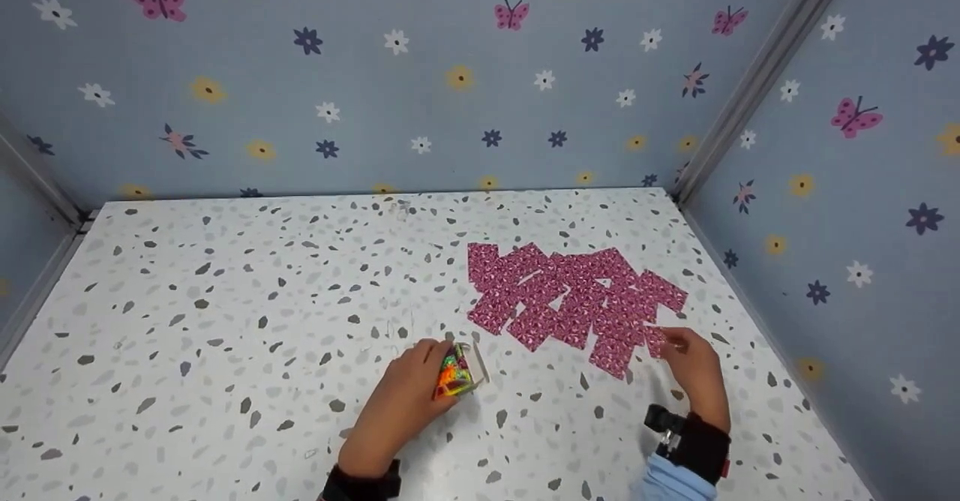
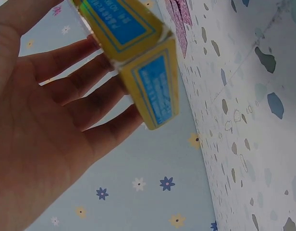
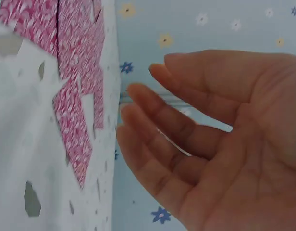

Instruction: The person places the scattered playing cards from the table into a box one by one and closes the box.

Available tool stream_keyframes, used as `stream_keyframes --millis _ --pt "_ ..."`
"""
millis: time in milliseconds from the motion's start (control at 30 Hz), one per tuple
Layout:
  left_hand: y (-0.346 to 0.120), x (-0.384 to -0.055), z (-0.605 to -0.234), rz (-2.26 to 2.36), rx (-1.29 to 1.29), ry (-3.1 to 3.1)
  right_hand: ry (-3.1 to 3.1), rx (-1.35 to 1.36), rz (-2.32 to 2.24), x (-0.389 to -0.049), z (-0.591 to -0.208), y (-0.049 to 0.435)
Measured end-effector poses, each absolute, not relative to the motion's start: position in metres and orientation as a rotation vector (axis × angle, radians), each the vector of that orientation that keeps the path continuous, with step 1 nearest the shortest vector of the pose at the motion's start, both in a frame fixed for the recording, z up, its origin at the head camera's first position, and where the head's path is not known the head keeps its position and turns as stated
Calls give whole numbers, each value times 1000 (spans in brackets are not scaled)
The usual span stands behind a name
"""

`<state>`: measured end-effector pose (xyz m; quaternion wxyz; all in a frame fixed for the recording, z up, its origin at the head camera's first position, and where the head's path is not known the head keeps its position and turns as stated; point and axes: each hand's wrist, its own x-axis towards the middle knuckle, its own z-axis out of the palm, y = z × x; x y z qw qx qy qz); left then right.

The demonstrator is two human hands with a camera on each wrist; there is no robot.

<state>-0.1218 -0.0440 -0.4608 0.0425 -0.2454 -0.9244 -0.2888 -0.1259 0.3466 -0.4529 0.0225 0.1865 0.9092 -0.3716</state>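
Observation:
My left hand point(image 1: 409, 381) grips a small cardboard box point(image 1: 456, 373) above the table. The box's colourful green and orange face shows in the head view, with a pale flap standing out at its right end. From the left wrist, the box point(image 2: 133, 43) shows yellow sides with blue printed panels, fingers along one side and thumb opposite. Pink-patterned cards point(image 1: 577, 291) lie spread and overlapping on the table. At their right edge is my right hand point(image 1: 691, 362), fingertips right by one card point(image 1: 655, 341). In the right wrist view its fingers are loosely bent, with nothing between them.
The speckled white table point(image 1: 187, 351) runs back to a blue wall point(image 1: 375, 111) printed with flowers and butterflies. A second patterned wall point(image 1: 847, 208) stands close along the right edge. A metal post point(image 1: 757, 81) marks the corner.

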Motion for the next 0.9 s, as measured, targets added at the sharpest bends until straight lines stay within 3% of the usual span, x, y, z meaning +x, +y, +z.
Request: stream_keyframes --millis 300,633,900 --pt "-45 -123 -459 -875 -744 -2841 2780 639 -1101 -135 -462 373" --pt "-45 -124 -461 -870 -738 -2848 2768 398 -777 -152 -478 386" --pt "-46 -123 -462 -861 -720 -2860 2803 372 -693 -158 -491 385"
